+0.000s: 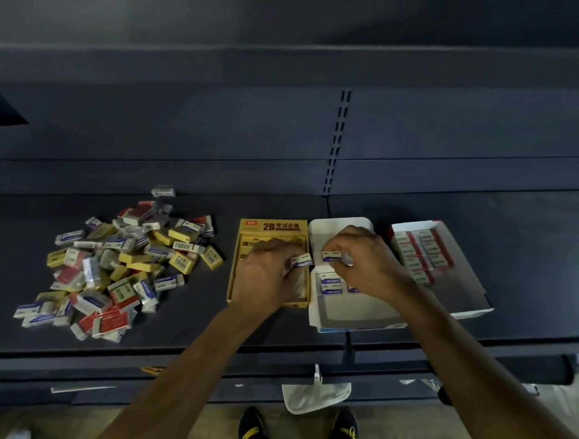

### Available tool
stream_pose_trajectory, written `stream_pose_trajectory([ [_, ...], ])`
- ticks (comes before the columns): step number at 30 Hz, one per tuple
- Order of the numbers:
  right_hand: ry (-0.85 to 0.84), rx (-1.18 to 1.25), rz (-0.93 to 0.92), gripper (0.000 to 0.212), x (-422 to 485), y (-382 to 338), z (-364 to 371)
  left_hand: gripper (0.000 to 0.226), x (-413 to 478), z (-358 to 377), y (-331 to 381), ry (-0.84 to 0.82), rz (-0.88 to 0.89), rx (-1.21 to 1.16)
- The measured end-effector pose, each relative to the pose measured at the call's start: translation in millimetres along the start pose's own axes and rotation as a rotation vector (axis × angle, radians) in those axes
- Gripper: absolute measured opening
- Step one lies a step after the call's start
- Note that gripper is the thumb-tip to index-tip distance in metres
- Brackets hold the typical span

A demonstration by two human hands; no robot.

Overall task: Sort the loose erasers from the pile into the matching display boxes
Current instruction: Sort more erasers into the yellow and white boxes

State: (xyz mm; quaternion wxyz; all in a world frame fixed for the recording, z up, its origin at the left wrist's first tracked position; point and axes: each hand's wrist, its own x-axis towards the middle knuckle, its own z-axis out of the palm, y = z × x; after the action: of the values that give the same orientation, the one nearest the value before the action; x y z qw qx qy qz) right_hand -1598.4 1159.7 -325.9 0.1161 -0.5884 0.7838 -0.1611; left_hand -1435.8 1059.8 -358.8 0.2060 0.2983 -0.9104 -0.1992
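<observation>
A pile of loose erasers in yellow, blue-white and red wrappers lies on the left of the dark shelf. Three display boxes stand side by side: a yellow box, a white-blue box with a few blue-white erasers in it, and a red-white box holding rows of red erasers. My left hand hovers over the yellow box and pinches a blue-white eraser. My right hand is over the white-blue box and pinches another blue-white eraser.
The dark shelf has a back panel with a slotted upright. A white cloth hangs below the shelf's front edge. My shoes show on the floor beneath.
</observation>
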Motion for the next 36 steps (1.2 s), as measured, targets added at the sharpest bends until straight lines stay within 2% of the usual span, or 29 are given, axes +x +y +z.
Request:
stream_pose_trajectory([
  [13, -0.015, 0.002, 0.15, 0.024, -31, 39, -25, 0.025, 5, 13, 41, -0.176, 0.145, -0.003],
  [20, -0.037, 0.022, 0.054, 0.018, -44, 41, -15, 0.026, 0, 19, 46, -0.254, 0.208, 0.053],
  [25, -0.08, 0.007, -0.002, 0.011, -47, 40, -2, 0.021, -5, 19, 49, -0.242, 0.219, 0.126],
  [30, -0.092, -0.028, -0.027, 0.014, -52, 38, 5, 0.025, -11, 18, 53, -0.222, 0.207, 0.316],
  [36, -0.075, -0.017, -0.043, 0.015, -55, 38, 12, 0.029, -15, 25, 54, -0.18, 0.207, 0.393],
])
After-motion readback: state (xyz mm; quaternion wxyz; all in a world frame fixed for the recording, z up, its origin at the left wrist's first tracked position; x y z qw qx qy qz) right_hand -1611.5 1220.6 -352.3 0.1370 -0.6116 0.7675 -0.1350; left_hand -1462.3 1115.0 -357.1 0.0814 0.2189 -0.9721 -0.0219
